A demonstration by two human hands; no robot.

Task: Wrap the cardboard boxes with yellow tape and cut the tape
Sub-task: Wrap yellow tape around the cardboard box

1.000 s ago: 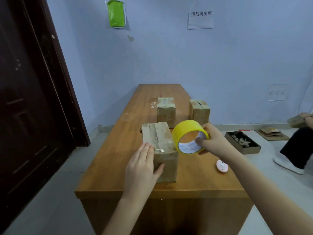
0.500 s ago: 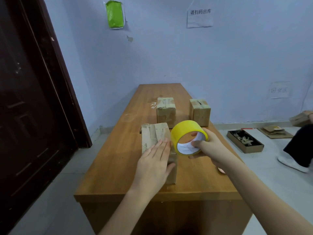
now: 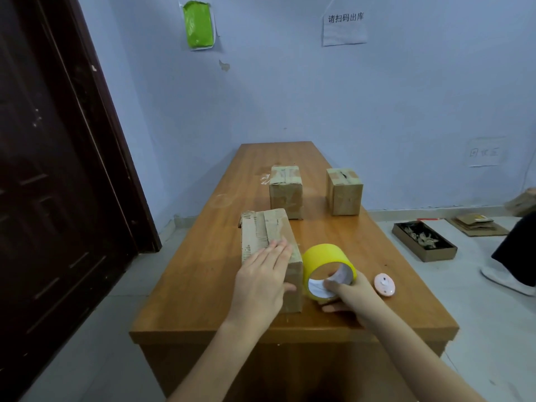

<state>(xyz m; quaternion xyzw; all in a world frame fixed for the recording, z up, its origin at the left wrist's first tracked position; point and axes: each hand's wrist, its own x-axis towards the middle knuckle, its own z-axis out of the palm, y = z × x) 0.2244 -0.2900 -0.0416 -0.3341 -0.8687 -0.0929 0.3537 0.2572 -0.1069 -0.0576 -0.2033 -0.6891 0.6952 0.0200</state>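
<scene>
Cardboard box, nearest one, lies lengthwise near the front edge of the wooden table, old clear tape strips along its top. Left hand lies flat on the box's near end, fingers straight and together on the top face, thumb hooked over the front right corner; pressing, not gripping. Yellow tape roll stands on its edge just right of the box, touching or almost touching its side wall, core opening facing the camera. Right hand holds the roll from the near side, fingers curled into the core, thumb below near the table. Cannot tell whether a tape end is stuck to the box yet. Small pink round object lies on the table just right of the right hand. Two more cardboard boxes further back: middle one behind the near box, right one beside it, apart, both with tape on top. Dark door at left. Green packet and a paper note on the wall. On the floor at right a shallow tray of scraps and flat cardboard pieces. Another person's leg and white shoe at far right edge
</scene>
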